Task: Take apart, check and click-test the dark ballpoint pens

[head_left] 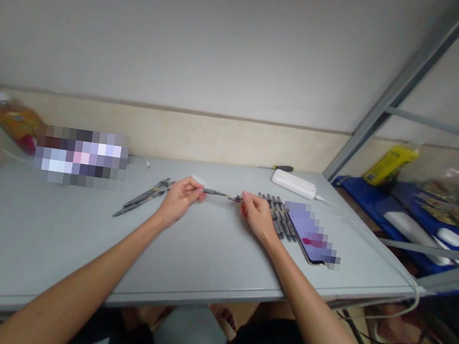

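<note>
Over the middle of the table [192, 258], my left hand [178, 200] pinches a slim grey pen [213, 192] between thumb and fingertips. The pen lies nearly level, its thin end pointing right. My right hand [257, 213] is closed at that end, its fingertips around a small dark piece [235, 198]; whether this joins the pen cannot be made out. Beside my left hand lies a loose group of grey pens [142, 198]. A row of several similar pens [286, 222] lies side by side, partly hidden behind my right hand.
A phone [310, 234] lies right of the pen row. Behind it are a white power strip [294, 184] with a cable and a screwdriver [283, 168]. At the back left stand a bottle [17, 119] and a blurred-out object [82, 157]. A metal post [373, 124] rises at right.
</note>
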Demonstrator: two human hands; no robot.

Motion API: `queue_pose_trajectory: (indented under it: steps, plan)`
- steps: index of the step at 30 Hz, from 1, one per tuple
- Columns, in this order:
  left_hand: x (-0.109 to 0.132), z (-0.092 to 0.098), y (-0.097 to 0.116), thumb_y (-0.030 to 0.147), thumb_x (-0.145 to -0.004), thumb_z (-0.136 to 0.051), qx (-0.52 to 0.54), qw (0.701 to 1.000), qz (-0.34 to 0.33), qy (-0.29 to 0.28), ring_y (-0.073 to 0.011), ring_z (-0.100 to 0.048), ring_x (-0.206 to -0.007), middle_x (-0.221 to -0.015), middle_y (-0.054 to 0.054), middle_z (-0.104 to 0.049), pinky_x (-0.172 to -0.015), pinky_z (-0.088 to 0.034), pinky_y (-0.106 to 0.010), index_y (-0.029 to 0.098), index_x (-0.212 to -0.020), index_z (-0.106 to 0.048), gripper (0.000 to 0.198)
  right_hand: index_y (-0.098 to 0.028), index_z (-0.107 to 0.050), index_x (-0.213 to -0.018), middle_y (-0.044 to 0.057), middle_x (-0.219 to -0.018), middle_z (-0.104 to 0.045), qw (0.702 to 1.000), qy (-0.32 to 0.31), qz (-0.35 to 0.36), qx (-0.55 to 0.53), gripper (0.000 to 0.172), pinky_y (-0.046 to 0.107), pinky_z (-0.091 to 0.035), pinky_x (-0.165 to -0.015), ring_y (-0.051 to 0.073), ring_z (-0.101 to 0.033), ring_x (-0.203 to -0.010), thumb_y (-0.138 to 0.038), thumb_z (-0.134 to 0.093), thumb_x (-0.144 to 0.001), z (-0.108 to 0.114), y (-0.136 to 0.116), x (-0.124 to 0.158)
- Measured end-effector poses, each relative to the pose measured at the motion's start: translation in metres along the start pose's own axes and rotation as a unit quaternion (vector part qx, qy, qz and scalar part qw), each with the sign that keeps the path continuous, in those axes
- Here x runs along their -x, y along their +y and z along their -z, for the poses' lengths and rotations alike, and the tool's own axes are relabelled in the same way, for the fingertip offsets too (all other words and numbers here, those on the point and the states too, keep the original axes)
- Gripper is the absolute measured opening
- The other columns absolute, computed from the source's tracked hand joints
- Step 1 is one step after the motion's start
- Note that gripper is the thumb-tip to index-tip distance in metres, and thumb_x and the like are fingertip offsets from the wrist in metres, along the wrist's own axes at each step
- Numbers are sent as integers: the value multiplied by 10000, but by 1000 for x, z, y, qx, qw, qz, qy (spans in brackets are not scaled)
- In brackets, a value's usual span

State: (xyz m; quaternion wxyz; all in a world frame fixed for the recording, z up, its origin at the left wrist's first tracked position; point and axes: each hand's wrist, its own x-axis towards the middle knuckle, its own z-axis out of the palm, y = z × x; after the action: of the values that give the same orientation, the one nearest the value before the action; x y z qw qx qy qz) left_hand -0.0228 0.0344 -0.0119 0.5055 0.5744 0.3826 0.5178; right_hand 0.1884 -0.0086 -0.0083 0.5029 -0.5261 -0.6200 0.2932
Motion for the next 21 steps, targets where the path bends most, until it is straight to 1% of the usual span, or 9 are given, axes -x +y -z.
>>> queue_pose_trajectory:
  steps: [2, 4, 8, 11, 13, 15, 17, 18, 21]
  plan:
    - [0, 0, 1, 389, -622, -722, 10, 1000, 7, 12, -151, -623, -641, -584, -9, -622, -663, -453, -279, 156, -722, -559, 301, -169, -639, -918, -23, -591, -540, 999, 18, 19, -41, 353, 210, -355, -468, 106, -460, -501, -476, -561, -762, 1, -1, 0]
    - [-1, 1, 1, 386, -615, -729, 22, 999, 15, 20, -147, -624, -640, -581, -8, -622, -664, -456, -276, 151, -724, -563, 307, -179, -622, -1003, -4, -669, -578, 998, 19, 24, -60, 391, 208, -382, -467, 114, -491, -543, -432, -631, -706, 2, -3, 1]
    - [0, 2, 1, 377, -596, -745, 36, 999, 32, 21, -133, -613, -616, -591, -10, -630, -640, -454, -259, 146, -718, -567, 315, -160, -654, -774, 3, -587, -566, 999, 4, 13, -30, 292, 216, -380, -448, 108, -464, -480, -439, -570, -759, 1, -3, 3]
    - [1, 0, -1, 371, -598, -747, 34, 998, 44, 10, -121, -599, -586, -606, -15, -637, -616, -445, -250, 145, -711, -567, 310, -158, -587, -554, -13, -456, -500, 1000, 0, 5, 20, 438, 219, -346, -444, 97, -422, -416, -479, -469, -827, 2, -2, 4]
    - [2, -1, -2, 374, -605, -742, 36, 998, 47, 3, -120, -596, -583, -610, -17, -639, -613, -443, -251, 145, -712, -569, 306, -159, -565, -497, -14, -408, -470, 999, -1, -2, 38, 520, 222, -330, -437, 99, -411, -394, -501, -404, -854, 2, -2, 5]
    - [2, -2, -2, 380, -616, -735, 41, 998, 46, 3, -125, -599, -597, -610, -19, -638, -618, -445, -253, 146, -719, -571, 304, -155, -619, -588, -11, -442, -508, 999, 11, 5, 35, 471, 221, -346, -449, 107, -442, -416, -502, -427, -842, 3, -2, 5]
    - [2, -2, -2, 381, -616, -733, 47, 998, 44, 10, -127, -601, -608, -610, -20, -638, -619, -447, -253, 146, -720, -571, 304, -162, -664, -830, -3, -566, -588, 999, 23, 27, 14, 338, 219, -385, -483, 118, -502, -482, -471, -534, -789, 3, -1, 5]
    - [2, -1, -1, 379, -613, -735, 50, 998, 44, 12, -125, -598, -603, -610, -20, -638, -615, -447, -251, 146, -718, -572, 304, -173, -651, -938, 5, -635, -619, 999, 24, 36, 3, 334, 220, -399, -496, 123, -526, -516, -446, -581, -759, 2, -1, 5]
    - [1, 0, 0, 372, -607, -738, 55, 997, 46, 14, -113, -579, -562, -599, -16, -635, -600, -447, -250, 144, -709, -577, 297, -191, -656, -972, 23, -697, -647, 999, 14, 40, 7, 316, 225, -405, -493, 131, -542, -539, -397, -613, -736, 2, -1, 6]
